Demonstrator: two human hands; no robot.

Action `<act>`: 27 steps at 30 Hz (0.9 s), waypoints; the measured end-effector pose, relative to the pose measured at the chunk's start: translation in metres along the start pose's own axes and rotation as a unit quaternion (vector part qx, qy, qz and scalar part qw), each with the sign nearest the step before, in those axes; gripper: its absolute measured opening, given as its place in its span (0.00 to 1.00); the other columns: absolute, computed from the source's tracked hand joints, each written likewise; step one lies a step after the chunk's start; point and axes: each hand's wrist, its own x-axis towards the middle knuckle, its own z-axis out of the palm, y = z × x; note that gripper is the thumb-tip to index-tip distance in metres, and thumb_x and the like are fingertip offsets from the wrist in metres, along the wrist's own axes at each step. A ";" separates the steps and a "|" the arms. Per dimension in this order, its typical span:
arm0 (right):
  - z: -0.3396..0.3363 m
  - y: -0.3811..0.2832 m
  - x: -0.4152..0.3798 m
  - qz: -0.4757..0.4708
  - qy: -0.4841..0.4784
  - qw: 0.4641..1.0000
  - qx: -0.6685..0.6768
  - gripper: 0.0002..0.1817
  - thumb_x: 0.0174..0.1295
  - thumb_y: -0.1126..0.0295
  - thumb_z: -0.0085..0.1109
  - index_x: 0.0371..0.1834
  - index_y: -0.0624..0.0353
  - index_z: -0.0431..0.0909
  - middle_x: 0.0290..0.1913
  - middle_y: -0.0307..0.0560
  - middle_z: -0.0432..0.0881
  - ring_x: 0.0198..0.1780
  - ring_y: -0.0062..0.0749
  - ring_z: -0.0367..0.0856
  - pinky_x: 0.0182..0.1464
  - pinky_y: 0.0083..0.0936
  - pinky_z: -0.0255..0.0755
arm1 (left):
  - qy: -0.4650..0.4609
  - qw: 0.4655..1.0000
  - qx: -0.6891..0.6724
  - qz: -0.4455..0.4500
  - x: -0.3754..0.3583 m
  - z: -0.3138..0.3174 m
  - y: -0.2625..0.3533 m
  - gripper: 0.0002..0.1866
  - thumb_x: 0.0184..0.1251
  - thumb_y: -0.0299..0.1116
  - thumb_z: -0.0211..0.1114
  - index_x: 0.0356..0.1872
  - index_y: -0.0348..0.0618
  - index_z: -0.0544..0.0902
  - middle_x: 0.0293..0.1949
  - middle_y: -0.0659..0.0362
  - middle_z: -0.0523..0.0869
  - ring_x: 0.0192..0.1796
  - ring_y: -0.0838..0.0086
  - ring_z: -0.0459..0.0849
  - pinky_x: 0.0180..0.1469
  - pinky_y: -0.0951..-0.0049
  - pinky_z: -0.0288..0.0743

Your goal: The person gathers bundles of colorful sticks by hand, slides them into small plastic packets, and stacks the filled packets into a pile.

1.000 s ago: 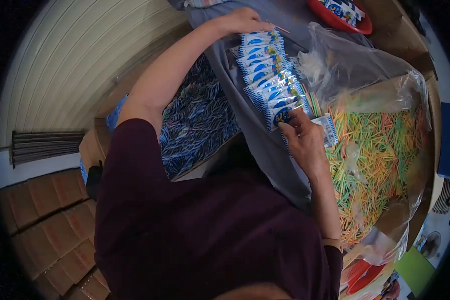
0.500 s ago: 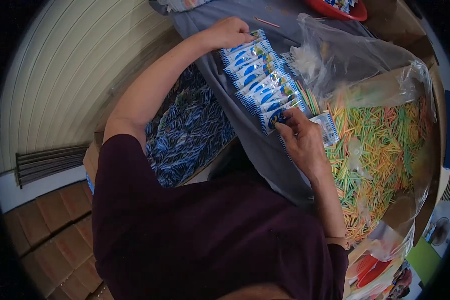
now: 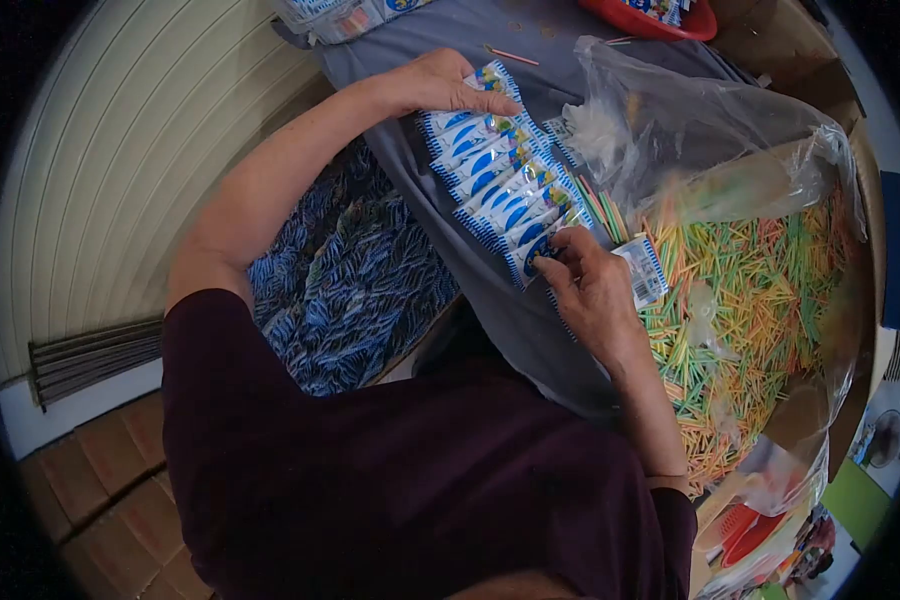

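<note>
Packets [image 3: 511,190] lie in an overlapping row on the grey cloth [image 3: 475,268], slanting from the left hand [image 3: 448,88] down to the right hand [image 3: 597,292]; each is flat and shiny, white with a bold blue oval, a patch of green and yellow print and finely striped blue-and-white ends; they are staggered like roof tiles, so most show only a strip, while the lowest shows more of its face; glare whitens some of the film; the left hand lies across the upper end, one digit stretched over the packets, and I cannot tell whether its fingers clamp them; the right thumb and forefinger touch the lowest one, their tips slightly apart, though whether they pinch it I cannot tell; just beside the right hand a loose packet [image 3: 644,272] shows a barcode; coloured sticks [image 3: 740,310] fill the clear bag [image 3: 705,130] near it.
</note>
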 end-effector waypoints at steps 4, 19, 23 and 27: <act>0.004 0.000 0.006 0.011 0.001 1.000 -0.007 0.11 0.62 0.74 0.64 0.45 0.65 0.75 0.27 0.50 0.82 0.28 0.29 0.81 0.34 0.27 0.74 | -0.034 0.997 0.065 0.003 0.001 0.005 0.015 0.30 0.48 0.60 0.78 0.33 0.39 0.88 0.28 0.61 0.88 0.30 0.80 0.85 0.34 0.78 0.78; 0.018 0.006 0.010 0.078 0.048 0.993 0.079 0.19 0.56 0.81 0.67 0.49 0.64 0.71 0.33 0.45 0.82 0.33 0.21 0.82 0.37 0.20 0.77 | -0.135 0.990 -0.039 0.006 -0.011 0.019 0.013 0.38 0.39 0.43 0.86 0.51 0.34 0.77 0.44 0.52 0.87 0.44 0.70 0.87 0.50 0.72 0.81; 0.024 0.010 0.011 0.082 0.074 0.979 0.170 0.39 0.53 0.85 0.67 0.68 0.60 0.58 0.33 0.45 0.81 0.35 0.24 0.84 0.36 0.21 0.78 | -0.082 0.990 -0.099 0.060 -0.023 0.027 0.002 0.41 0.43 0.34 0.84 0.60 0.36 0.71 0.47 0.56 0.86 0.47 0.73 0.85 0.55 0.72 0.78; 0.020 0.006 0.012 0.099 0.064 0.969 0.215 0.57 0.49 0.89 0.67 0.80 0.53 0.41 0.38 0.48 0.82 0.39 0.29 0.86 0.42 0.23 0.81 | 0.029 0.989 -0.076 0.125 -0.043 0.040 -0.016 0.39 0.41 0.31 0.84 0.58 0.35 0.73 0.46 0.54 0.86 0.48 0.73 0.86 0.54 0.72 0.79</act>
